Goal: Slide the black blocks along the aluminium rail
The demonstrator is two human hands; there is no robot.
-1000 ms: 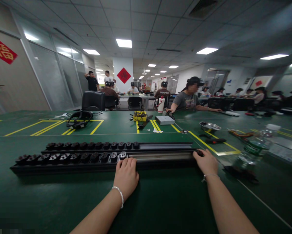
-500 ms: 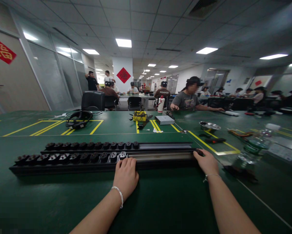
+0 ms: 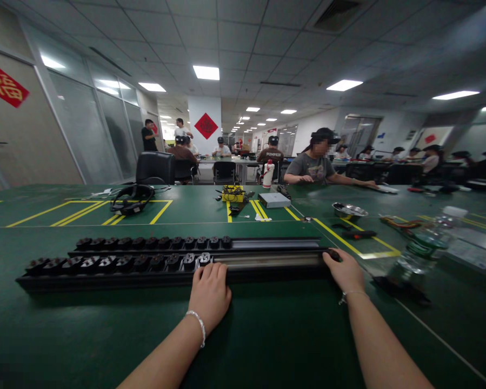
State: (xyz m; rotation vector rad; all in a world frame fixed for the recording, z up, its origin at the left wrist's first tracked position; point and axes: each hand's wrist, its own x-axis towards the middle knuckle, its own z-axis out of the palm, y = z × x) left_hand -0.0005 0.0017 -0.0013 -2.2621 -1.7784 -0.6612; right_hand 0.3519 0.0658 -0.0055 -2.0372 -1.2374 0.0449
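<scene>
Long black rail (image 3: 267, 259) lay on the matte green table (image 3: 267, 335), long axis running left to right across the person. Small black blocks (image 3: 117, 263) filled its left half; the right half showed bare grey strip. Left hand (image 3: 209, 294) lay flat on the rail's middle, fingers unclenched. Right hand (image 3: 345, 272) covered the rail's right end; grip not discernible. Shallow steel bowl (image 3: 349, 209) stood beyond that end, contents unseen.

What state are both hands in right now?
Left hand: open, fingers resting on the rail.
Right hand: at the rail's end; grip cannot be told.
</scene>
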